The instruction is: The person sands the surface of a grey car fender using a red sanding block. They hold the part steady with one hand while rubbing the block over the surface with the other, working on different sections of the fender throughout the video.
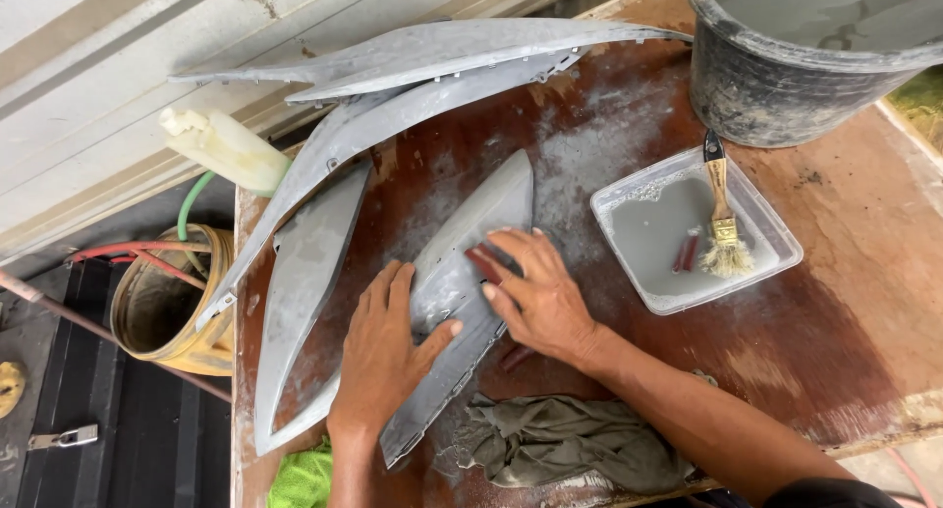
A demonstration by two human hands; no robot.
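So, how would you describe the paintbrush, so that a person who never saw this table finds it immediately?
Start from the big black bucket at the table's far right corner. Just below it sits a clear square plastic tray of grey liquid. The paintbrush lies in that tray, its wooden handle toward the bucket and pale bristles splayed, beside two small dark red sticks.

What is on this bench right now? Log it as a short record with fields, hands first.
left hand: flat on the pointed grey primed panel, steadying it
right hand: pressing a small dark red sanding piece onto that panel
surface: dusty reddish wooden table
tray: clear plastic tray of grey liquid with wooden-handled brush
behind: black bucket, more grey panels
front: grey-green crumpled rag
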